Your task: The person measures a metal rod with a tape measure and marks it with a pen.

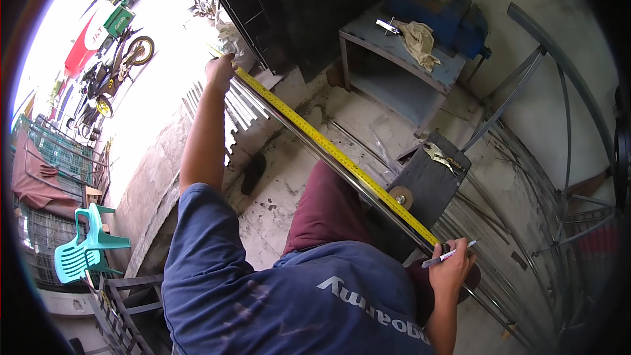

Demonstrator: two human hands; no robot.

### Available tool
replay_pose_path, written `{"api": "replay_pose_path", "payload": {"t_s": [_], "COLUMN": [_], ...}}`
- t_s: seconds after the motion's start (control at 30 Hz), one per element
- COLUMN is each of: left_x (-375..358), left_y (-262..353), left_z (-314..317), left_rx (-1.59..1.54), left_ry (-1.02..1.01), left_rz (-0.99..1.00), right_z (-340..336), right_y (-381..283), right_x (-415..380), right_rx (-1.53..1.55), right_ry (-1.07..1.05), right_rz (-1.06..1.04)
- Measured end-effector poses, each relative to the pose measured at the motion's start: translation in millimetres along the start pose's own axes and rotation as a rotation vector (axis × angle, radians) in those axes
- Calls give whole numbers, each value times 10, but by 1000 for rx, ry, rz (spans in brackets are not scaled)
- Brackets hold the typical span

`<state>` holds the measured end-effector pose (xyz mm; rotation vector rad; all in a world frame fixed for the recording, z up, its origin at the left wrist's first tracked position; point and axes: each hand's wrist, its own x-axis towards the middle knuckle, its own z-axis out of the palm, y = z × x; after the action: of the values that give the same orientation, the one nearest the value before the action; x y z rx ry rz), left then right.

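Note:
A yellow measuring tape [328,149] stretches diagonally along a long metal tube [299,133], from upper left to lower right. At the upper end my left hand [221,71] is closed round the tape and tube end. My right hand [452,266], at the lower end, has its fingers closed on a pen [449,254], beside the tape's end and the tube. The tube runs on past the right hand toward the floor. A dark cutting machine with a round disc [399,198] stands under the tape, with locking pliers [440,156] on top.
A metal table [374,33] holds a cloth [418,43] and a blue vise [460,20]. More metal bars [506,223] lie on the right, near a curved frame [572,66]. A turquoise chair [95,240] stands at the left, and a motorcycle [118,66] is outside.

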<state>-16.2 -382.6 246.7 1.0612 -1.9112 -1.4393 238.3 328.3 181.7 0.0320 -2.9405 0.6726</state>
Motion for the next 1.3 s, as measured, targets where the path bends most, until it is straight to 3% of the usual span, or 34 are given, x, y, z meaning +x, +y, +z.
{"api": "replay_pose_path", "payload": {"t_s": [0.27,0.37,0.43,0.67,0.77,1.1,1.3], "left_x": [-15,-295,-255,-1221,-1723,-2298,-2396], "left_y": [-18,41,-61,332,503,338,202], "left_z": [92,162,234,372,501,686,722], "left_rx": [-18,31,61,531,658,632,746], "left_ry": [26,39,17,-233,-280,-743,-869], "left_rz": [27,165,361,680,717,772,778], "right_z": [-64,-111,-117,-244,-303,-435,-467], "right_y": [197,376,560,1046,1220,1605,1720], "right_x": [-6,-18,-79,-160,-182,-299,-359], "right_rx": [-14,17,18,24,18,-21,-16], "right_ry": [-6,-71,-88,-100,-128,-157,-160], "right_rz": [27,83,142,214,246,238,243]}}
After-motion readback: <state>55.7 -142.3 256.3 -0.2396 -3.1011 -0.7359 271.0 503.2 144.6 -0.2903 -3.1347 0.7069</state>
